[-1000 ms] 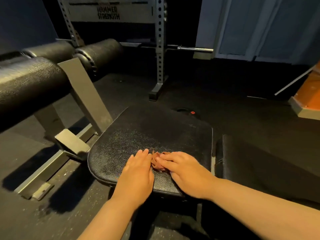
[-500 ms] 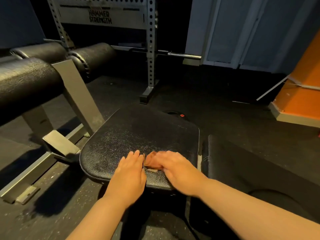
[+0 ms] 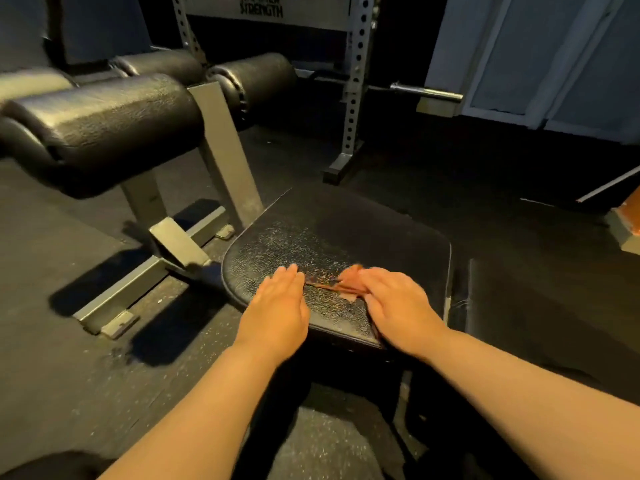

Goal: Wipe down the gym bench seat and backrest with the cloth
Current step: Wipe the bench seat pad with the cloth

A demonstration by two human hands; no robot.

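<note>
The left hand point(image 3: 277, 308) and right hand point(image 3: 398, 306) are bare, as are both forearms point(image 3: 519, 393)

A gym is shown. A perforated steel rack point(image 3: 356, 98) lettered "STRENGTH" is seen at 12 o'clock, padded rollers point(image 3: 104, 112) at 10, a barbell point(image 3: 426, 92) at 1, a bench seat point(image 3: 346, 230) centrally.
</note>
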